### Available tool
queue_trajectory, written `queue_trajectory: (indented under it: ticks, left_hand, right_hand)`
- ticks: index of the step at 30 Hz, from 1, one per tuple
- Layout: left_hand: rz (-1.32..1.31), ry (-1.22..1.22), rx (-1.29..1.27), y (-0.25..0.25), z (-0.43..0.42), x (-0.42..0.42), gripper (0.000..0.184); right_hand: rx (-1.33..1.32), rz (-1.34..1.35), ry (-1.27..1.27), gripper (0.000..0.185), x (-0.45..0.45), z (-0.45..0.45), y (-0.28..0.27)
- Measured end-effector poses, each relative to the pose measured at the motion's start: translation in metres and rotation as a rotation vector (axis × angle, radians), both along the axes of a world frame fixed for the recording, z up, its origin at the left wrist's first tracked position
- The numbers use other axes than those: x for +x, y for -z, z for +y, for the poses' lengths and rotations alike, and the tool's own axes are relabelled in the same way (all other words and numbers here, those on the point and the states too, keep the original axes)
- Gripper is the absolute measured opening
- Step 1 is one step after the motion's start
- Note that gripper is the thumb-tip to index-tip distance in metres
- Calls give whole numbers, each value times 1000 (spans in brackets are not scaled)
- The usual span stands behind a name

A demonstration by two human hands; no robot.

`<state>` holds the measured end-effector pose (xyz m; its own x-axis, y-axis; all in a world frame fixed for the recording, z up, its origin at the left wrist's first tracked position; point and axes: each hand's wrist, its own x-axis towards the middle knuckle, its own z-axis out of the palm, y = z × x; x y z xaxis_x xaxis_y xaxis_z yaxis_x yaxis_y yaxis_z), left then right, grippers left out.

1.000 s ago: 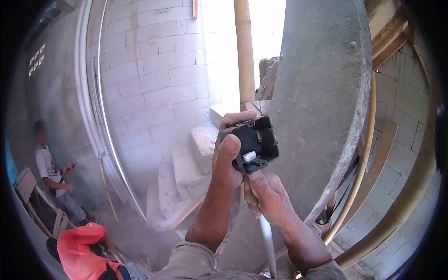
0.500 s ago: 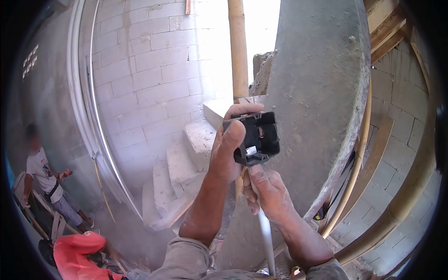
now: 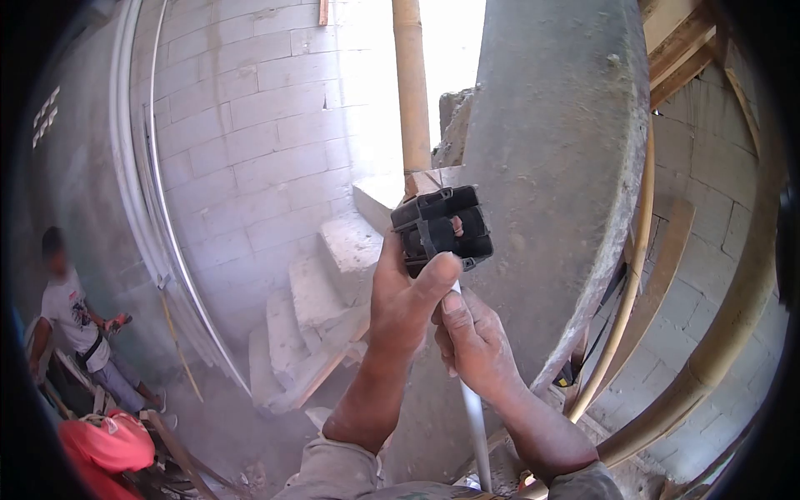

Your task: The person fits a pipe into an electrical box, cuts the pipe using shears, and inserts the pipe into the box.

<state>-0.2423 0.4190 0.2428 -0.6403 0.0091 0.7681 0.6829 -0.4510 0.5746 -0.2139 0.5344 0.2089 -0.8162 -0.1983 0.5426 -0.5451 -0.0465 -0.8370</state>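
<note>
My left hand (image 3: 410, 293) is closed around a black plastic electrical box (image 3: 427, 236), whose open side with inner compartments faces up toward me. The left thumb presses on its lower edge. Just below the box, my right hand (image 3: 483, 343) grips a white conduit pipe (image 3: 473, 417) near its upper end, thumb along the pipe. The pipe runs down toward my body. Its top end meets the underside of the box, but how far it goes in is hidden by the box and my left thumb.
Concrete stairs (image 3: 304, 292) rise behind my hands beside a block wall (image 3: 250, 125). A sloping concrete slab (image 3: 550, 167) stands close on the right, with bamboo poles (image 3: 717, 350) beyond. Long white pipes (image 3: 133, 167) lean at left. Two people (image 3: 79, 317) are at lower left amid dust.
The black box has turned, and my left thumb has moved from its upper left side to its lower edge. The person in red has shifted left. My view has moved slightly.
</note>
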Motion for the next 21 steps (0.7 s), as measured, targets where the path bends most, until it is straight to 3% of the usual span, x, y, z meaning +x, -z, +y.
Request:
queue_trajectory:
  ticks: [4,10,21]
  left_hand:
    - [3,11,-10,-16,5,8,76]
    - [54,50,-172,-19,-11,-4,86]
    - [12,126,-101,-13,-3,-13,96]
  right_hand:
    - [5,-67,-2,46,-2,6,2]
    - [33,65,55,50,-4,6,3]
    - [92,17,77,49,-4,8,10]
